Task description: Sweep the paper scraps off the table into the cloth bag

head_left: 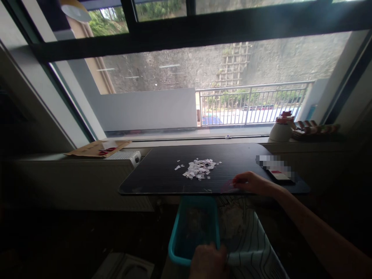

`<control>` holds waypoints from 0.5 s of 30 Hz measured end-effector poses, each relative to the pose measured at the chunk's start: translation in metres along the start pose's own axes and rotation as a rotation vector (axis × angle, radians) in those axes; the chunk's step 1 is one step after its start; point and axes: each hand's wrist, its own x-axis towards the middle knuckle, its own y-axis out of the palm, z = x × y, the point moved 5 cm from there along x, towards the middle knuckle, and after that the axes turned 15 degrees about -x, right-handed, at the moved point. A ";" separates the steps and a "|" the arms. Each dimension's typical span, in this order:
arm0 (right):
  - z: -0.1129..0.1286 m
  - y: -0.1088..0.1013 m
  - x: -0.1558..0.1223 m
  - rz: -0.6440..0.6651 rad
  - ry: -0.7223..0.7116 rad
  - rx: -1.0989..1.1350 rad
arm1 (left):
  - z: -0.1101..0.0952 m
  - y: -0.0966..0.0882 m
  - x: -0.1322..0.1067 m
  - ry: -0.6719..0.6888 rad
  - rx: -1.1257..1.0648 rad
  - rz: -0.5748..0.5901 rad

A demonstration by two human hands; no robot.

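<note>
My right hand point(244, 181) is at the front edge of the black tabletop point(157, 176), its fingers closed on a small clear, pinkish plastic bag point(228, 186). To its left lies a loose heap of small white paper pieces point(200, 168), with a few scraps apart from it. Below the table edge stands a teal plastic basket point(176, 236); what lies inside is too dark to make out. My left hand point(207, 259) is closed over the near right corner of the basket's rim, its fingers partly hidden and dim.
A phone point(280, 175) lies on the table's right side. A white striped container point(255, 248) stands beside the basket. The windowsill holds a brown envelope point(87, 148) with red-handled scissors point(106, 151), a white bottle with a red top point(280, 130), and a tray of small items point(314, 130).
</note>
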 end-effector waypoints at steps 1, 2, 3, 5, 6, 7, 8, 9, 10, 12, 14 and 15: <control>0.000 0.001 0.007 -0.040 -0.001 -0.032 | 0.000 0.000 0.000 -0.005 0.002 0.000; 0.001 0.003 0.015 -0.089 0.002 -0.069 | 0.001 0.001 0.001 -0.012 0.005 0.000; 0.001 0.004 0.022 -0.152 0.010 -0.118 | 0.001 0.001 0.001 -0.019 0.007 0.001; 0.002 0.007 0.036 -0.242 0.040 -0.173 | 0.002 0.001 0.002 -0.029 0.011 0.002; 0.003 0.008 0.040 -0.273 0.053 -0.192 | 0.003 0.000 0.002 -0.028 0.011 0.003; 0.005 0.011 0.043 -0.289 0.059 -0.203 | 0.003 0.000 0.002 -0.025 0.011 0.003; 0.008 0.013 0.044 -0.298 0.057 -0.213 | 0.003 0.000 0.003 -0.021 0.010 0.006; 0.013 0.015 0.042 -0.296 0.048 -0.222 | 0.003 0.001 0.003 -0.016 0.008 0.008; 0.018 0.018 0.040 -0.287 0.034 -0.227 | 0.003 0.001 0.003 -0.011 0.007 0.009; 0.029 0.023 0.032 -0.252 -0.008 -0.225 | 0.003 0.002 0.003 -0.001 0.001 0.005; 0.039 0.027 0.025 -0.216 -0.053 -0.211 | 0.002 0.002 0.002 0.003 -0.003 -0.004; 0.042 0.028 0.023 -0.211 -0.063 -0.202 | 0.002 0.002 0.002 0.004 -0.005 -0.008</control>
